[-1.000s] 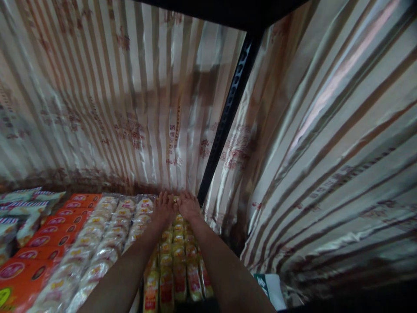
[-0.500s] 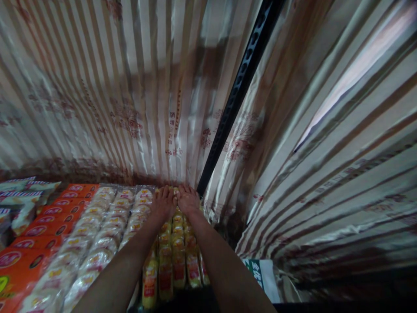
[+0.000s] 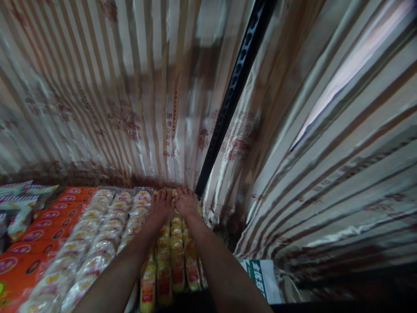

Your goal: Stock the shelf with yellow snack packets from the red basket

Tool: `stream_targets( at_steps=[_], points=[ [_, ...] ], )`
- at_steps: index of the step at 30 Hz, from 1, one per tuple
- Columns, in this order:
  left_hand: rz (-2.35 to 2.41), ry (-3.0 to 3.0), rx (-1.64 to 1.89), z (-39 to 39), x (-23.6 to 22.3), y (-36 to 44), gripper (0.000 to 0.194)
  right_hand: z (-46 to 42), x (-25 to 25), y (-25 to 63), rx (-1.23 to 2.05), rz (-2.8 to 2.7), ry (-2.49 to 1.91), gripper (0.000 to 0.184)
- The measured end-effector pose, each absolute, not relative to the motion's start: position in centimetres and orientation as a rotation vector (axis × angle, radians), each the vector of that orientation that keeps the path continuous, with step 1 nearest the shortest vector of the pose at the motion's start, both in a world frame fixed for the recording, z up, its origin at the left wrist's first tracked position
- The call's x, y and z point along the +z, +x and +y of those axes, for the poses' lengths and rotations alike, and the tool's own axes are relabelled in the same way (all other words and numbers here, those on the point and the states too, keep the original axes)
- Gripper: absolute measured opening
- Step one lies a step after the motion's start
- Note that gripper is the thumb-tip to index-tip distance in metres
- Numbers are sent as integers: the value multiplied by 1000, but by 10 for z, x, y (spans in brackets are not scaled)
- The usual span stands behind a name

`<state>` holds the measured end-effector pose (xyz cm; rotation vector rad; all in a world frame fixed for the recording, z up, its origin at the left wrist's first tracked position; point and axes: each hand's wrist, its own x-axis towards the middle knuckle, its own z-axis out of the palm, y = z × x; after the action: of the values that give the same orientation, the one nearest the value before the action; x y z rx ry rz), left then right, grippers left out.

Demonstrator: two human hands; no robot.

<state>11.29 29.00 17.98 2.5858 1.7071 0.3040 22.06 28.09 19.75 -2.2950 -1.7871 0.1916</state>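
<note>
Left hand [image 3: 162,207]: back uppermost, fingers [image 3: 163,195] forward
Right hand [image 3: 186,202]: likewise, just beside it
Forearms [image 3: 125,258]: 2, bare, converging ahead of me
Grip: hidden from me

It looks like a shop: packaged snacks fill a shelf in rows, with yellow snack packets [image 3: 178,270] near seven o'clock, clear-wrapped round pastries [image 3: 93,263] at eight, orange packs [image 3: 45,234] just past.
</note>
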Motion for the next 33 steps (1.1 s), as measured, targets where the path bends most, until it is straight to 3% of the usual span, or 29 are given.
stream_targets(
  at_steps=[24, 33],
  points=[
    [1650, 2658, 259, 264, 176, 106, 48, 248, 193, 206, 122, -1656, -2350, 49],
    [1737, 2575, 320, 240, 202, 99, 49, 225, 208, 204, 23, -1645, -2325, 48]
  ],
)
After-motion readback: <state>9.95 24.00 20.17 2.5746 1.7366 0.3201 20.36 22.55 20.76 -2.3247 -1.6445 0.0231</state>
